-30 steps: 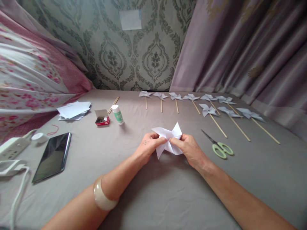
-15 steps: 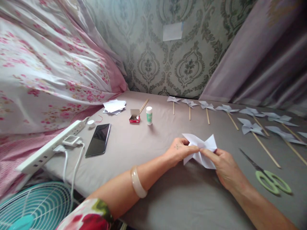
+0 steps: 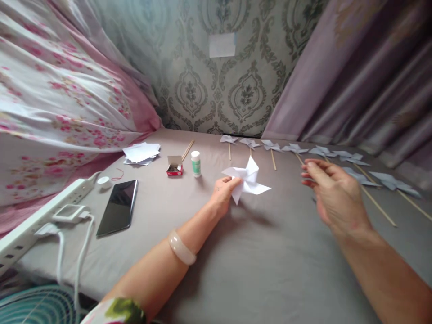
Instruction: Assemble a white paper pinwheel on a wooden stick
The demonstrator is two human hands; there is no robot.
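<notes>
My left hand (image 3: 222, 193) pinches a white folded-paper pinwheel (image 3: 249, 180) near its centre, thumb on top, and holds it just above the table. No stick shows on this pinwheel. To its right, my right hand (image 3: 332, 189) is raised in the air, away from the paper. Its fingers are loosely bent and slightly apart, with nothing visible in them. Behind that hand, a dark tip of the scissors (image 3: 314, 200) peeks out; the rest is hidden by my hand and forearm.
Finished pinwheels on sticks (image 3: 272, 148) lie in a row at the back and right. Left of centre are a glue bottle (image 3: 196, 164), a red box of small pieces (image 3: 174, 168), thin sticks (image 3: 188, 150), paper sheets (image 3: 141, 153), a phone (image 3: 118, 207) and a power strip (image 3: 64, 211).
My right hand has let go of the pinwheel and moved right and up. My left hand has carried the pinwheel left and away from me. The view has turned slightly right.
</notes>
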